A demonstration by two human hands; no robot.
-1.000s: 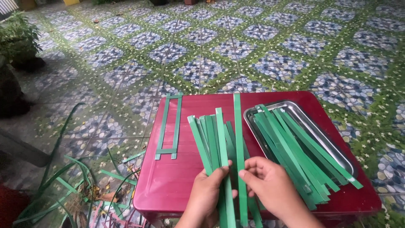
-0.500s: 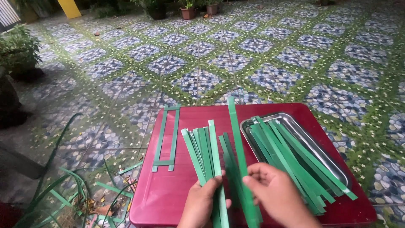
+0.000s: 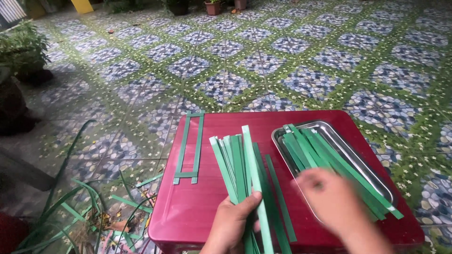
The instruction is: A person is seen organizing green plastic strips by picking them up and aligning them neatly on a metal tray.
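Left hand (image 3: 233, 226) clamped on the fanned green leaf strips (image 3: 240, 164); right hand (image 3: 329, 202) blurred over the steel tray (image 3: 376, 176), grip unclear; best pinch one strip cleanly

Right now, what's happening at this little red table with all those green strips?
A person sits over a red table on a tiled patio. Their left hand grips a fanned bunch of green leaf strips, while the right hand, blurred in motion, hovers over a metal tray with more strips in it. A narrow frame of joined strips lies at the table's left side, and loose leaves lie on the floor beside it.
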